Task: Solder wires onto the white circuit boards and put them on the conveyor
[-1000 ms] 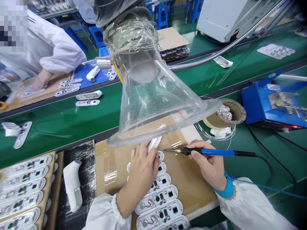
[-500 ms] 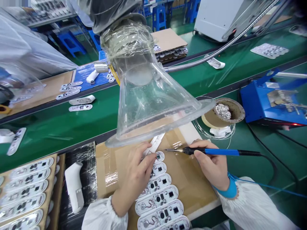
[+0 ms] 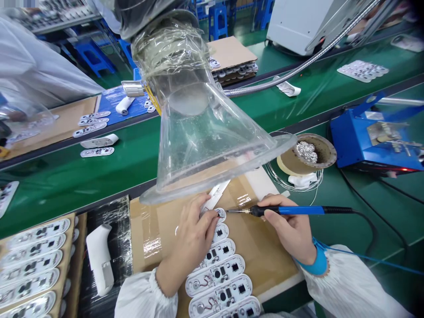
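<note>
My right hand (image 3: 291, 227) is closed round a soldering iron (image 3: 298, 210) with a blue and black handle. Its tip points left, close to the right end of the topmost small circuit board (image 3: 221, 214). Over that board, the thumb and fingers of my left hand (image 3: 194, 234) pinch together at a thin wire (image 3: 217, 215); the hand hides much of the board. Just beyond the fingertips lies a white housing piece (image 3: 217, 194). Several more white oval boards (image 3: 215, 282) run down the cardboard (image 3: 265, 251) towards me in an overlapping row.
A clear fume hood (image 3: 205, 137) hangs low over the work. On the right are a solder wire spool (image 3: 306, 154) and a blue soldering station (image 3: 374, 141). A white handle-shaped housing (image 3: 100, 258) and stacked boards (image 3: 33, 265) lie left. The green conveyor (image 3: 132, 163) carries parts.
The soldering iron's tip has shifted slightly left, closer to the topmost board. Parts on the near conveyor have slid left. My left hand stays at the same board.
</note>
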Demonstrator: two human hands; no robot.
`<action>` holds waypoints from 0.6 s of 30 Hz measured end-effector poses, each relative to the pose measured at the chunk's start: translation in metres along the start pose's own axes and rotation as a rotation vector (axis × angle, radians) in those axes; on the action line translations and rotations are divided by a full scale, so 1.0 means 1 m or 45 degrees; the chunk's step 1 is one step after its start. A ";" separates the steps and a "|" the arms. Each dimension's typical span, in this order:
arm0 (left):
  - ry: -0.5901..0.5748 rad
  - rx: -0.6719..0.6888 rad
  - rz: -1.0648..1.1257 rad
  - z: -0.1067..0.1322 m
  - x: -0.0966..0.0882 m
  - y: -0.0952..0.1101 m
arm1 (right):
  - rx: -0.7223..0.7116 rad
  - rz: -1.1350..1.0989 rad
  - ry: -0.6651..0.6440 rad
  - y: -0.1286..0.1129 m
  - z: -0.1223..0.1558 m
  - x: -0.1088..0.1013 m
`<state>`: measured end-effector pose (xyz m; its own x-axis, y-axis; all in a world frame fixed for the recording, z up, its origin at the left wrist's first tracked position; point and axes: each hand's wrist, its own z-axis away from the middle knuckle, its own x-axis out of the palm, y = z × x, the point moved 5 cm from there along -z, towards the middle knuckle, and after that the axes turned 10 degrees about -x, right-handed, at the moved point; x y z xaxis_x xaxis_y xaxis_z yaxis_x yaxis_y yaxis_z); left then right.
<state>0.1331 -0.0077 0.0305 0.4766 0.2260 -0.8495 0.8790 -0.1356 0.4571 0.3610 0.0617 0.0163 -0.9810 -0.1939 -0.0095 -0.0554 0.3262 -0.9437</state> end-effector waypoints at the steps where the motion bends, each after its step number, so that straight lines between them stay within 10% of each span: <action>1: -0.004 -0.003 -0.006 0.000 0.001 0.000 | -0.002 0.010 -0.007 -0.001 0.000 0.001; 18: -0.011 -0.060 0.064 -0.001 0.005 -0.004 | 0.037 0.051 -0.046 0.003 0.001 0.006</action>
<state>0.1324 -0.0053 0.0244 0.5201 0.2114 -0.8275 0.8538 -0.1012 0.5107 0.3554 0.0604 0.0127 -0.9750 -0.2143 -0.0590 -0.0100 0.3076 -0.9515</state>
